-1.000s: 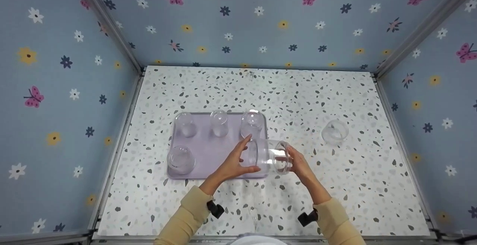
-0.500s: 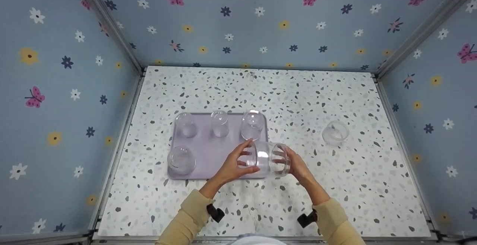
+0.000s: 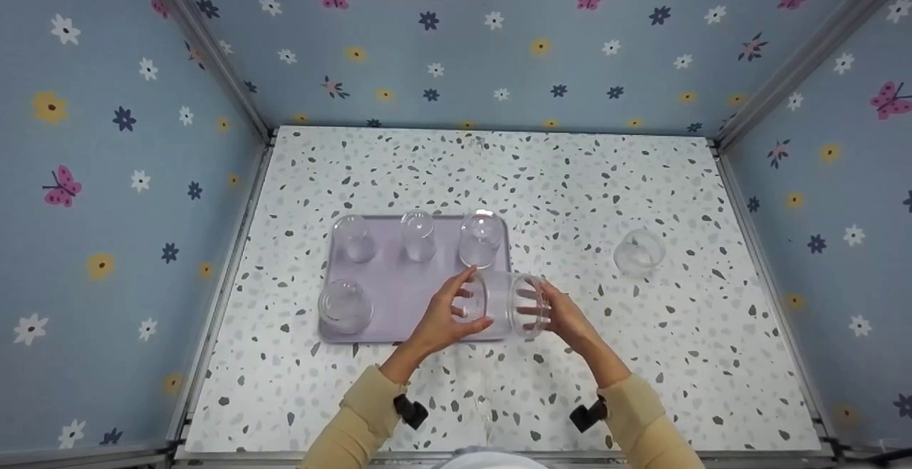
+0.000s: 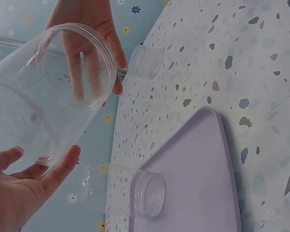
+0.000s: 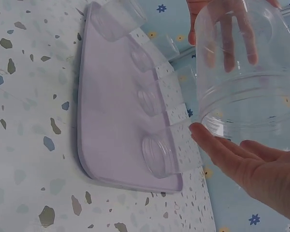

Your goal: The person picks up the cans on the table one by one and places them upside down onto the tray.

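Observation:
A clear plastic jar (image 3: 499,305) lies sideways in the air between both hands, overlapping the tray's front right corner in the head view. The left hand (image 3: 436,323) grips the base end, its thumb and fingers spread around the wall. At the other end, the right hand (image 3: 570,318) holds the threaded mouth (image 4: 104,63), with fingers showing through the clear plastic. In the right wrist view the right hand's fingertips (image 5: 198,130) are right at the rim.
A lilac tray (image 3: 406,284) bears several upside-down clear jars: three along its back edge, such as the middle jar (image 3: 418,236), and a wider jar (image 3: 346,306) at front left. Another clear jar (image 3: 639,253) stands on the speckled table (image 3: 684,355) at right. Patterned walls enclose three sides.
The held jar has shifted slightly left and toward the person, its mouth end turning a little. Both hands keep hold of it. The other jars and the tray stay put.

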A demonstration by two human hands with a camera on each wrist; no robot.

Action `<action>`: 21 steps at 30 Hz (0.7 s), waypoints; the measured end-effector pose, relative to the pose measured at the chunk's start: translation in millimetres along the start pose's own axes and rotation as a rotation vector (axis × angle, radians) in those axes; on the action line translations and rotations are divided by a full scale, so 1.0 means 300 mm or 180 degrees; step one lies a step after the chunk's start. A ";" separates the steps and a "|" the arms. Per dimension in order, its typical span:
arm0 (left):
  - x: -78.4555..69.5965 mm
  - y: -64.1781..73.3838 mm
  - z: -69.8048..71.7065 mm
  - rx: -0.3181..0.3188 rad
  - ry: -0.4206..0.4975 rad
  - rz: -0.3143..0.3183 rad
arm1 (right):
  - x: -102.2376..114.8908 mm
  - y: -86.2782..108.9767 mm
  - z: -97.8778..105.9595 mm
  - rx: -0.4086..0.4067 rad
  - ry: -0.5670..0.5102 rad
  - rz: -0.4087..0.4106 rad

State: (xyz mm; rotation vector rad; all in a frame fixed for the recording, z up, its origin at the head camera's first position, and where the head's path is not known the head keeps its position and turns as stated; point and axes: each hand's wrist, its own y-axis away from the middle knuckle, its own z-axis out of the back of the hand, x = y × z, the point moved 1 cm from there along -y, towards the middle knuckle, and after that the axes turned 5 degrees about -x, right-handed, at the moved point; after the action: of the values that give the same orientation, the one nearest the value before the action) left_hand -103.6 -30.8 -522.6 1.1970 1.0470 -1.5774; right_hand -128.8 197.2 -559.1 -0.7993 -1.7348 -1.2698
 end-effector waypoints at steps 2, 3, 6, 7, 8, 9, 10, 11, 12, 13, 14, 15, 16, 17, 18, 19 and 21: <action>0.013 0.000 -0.001 -0.0033 -0.0099 0.0017 | -0.002 0.001 0.006 -0.0017 0.0099 0.0057; 0.030 -0.001 -0.002 -0.0056 -0.0134 0.0030 | -0.004 0.001 0.011 -0.0041 0.0156 0.0097; 0.085 -0.006 -0.003 -0.0135 -0.0259 0.0050 | -0.012 -0.001 0.028 -0.0123 0.0304 0.0210; 0.105 -0.009 -0.002 -0.0162 -0.0315 0.0057 | -0.014 -0.003 0.035 -0.0166 0.0363 0.0236; 0.125 -0.011 -0.001 -0.0186 -0.0371 0.0066 | -0.018 -0.005 0.043 -0.0215 0.0426 0.0259; 0.134 -0.012 0.002 -0.0212 -0.0438 0.0070 | -0.021 -0.007 0.051 -0.0264 0.0491 0.0272; 0.140 -0.013 0.005 -0.0234 -0.0503 0.0072 | -0.024 -0.010 0.059 -0.0304 0.0538 0.0279; 0.143 -0.013 0.009 -0.0252 -0.0554 0.0070 | -0.027 -0.013 0.067 -0.0358 0.0600 0.0279; 0.146 -0.012 0.013 -0.0270 -0.0591 0.0073 | -0.029 -0.015 0.074 -0.0409 0.0662 0.0292; 0.149 -0.012 0.018 -0.0286 -0.0628 0.0089 | -0.031 -0.017 0.081 -0.0455 0.0721 0.0306; 0.152 -0.011 0.022 -0.0302 -0.0664 0.0089 | -0.033 -0.019 0.088 -0.0496 0.0776 0.0328; 0.153 -0.011 0.027 -0.0315 -0.0692 0.0096 | -0.034 -0.021 0.094 -0.0531 0.0825 0.0355; 0.154 -0.011 0.031 -0.0328 -0.0733 0.0107 | -0.034 -0.022 0.101 -0.0565 0.0880 0.0387; 0.156 -0.010 0.035 -0.0343 -0.0770 0.0109 | -0.034 -0.022 0.107 -0.0590 0.0938 0.0426; 0.157 -0.010 0.040 -0.0358 -0.0816 0.0119 | -0.034 -0.024 0.113 -0.0612 0.1005 0.0469; 0.159 -0.009 0.044 -0.0370 -0.0877 0.0129 | -0.035 -0.025 0.120 -0.0620 0.1075 0.0515; 0.162 -0.009 0.052 -0.0391 -0.1004 0.0142 | -0.035 -0.026 0.134 -0.0675 0.1227 0.0603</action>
State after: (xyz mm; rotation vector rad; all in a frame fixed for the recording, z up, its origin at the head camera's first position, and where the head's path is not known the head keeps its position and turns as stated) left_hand -117.6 -52.2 -566.8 0.8495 0.8903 -1.5808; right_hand -140.6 233.3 -577.8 -0.7591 -1.2058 -1.3866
